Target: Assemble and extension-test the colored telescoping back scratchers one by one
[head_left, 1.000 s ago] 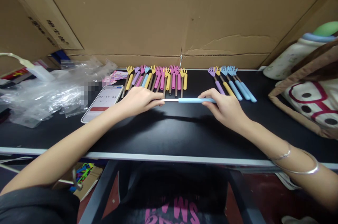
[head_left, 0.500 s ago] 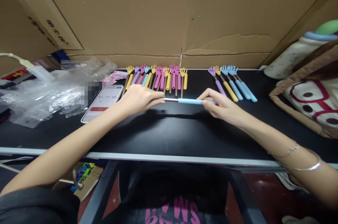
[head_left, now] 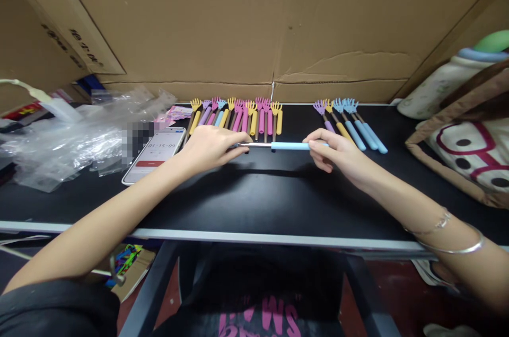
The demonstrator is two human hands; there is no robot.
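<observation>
Both hands hold one telescopic back scratcher level above the black table. My left hand grips its metal rod end; the claw head is hidden in the fist. My right hand pinches the end of its light blue handle. Behind it lies a row of several scratchers with yellow, pink, purple and blue handles. A smaller group of scratchers lies to the right, just beyond my right hand.
A phone showing a timer lies left of my left hand, beside crumpled clear plastic bags. Cardboard walls the back. A fabric bag stands at the right. The table's metal front edge runs across.
Both hands have lifted the scratcher slightly up and away toward the rows. My right hand has shifted from a fuller grip to a fingertip pinch on the handle end.
</observation>
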